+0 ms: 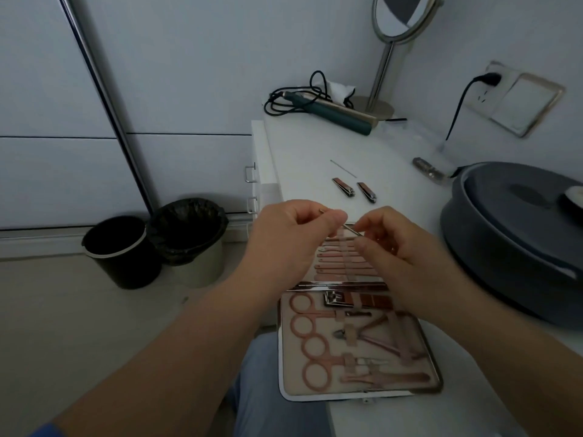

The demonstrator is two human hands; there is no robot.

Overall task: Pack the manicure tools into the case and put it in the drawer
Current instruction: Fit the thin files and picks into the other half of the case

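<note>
Both hands are pinching one thin tool [347, 228]: left hand [295, 236], right hand [399, 250], over the open case [359, 339] below them. Most slots are filling; two clippers [355, 189] and a pin [343, 168] beyond the hands are waiting. The case is not yet closed or put in the drawer.

Bare tabletop [315, 146] beyond nail clippers [344, 187]; grey round container [504, 247] blocks right.

Case [359, 394] open flat at near counter edge, rose-gold tools strapped inside. Two clippers [344, 187] [367, 192] and thin pin [343, 168] lie loose farther back.
</note>
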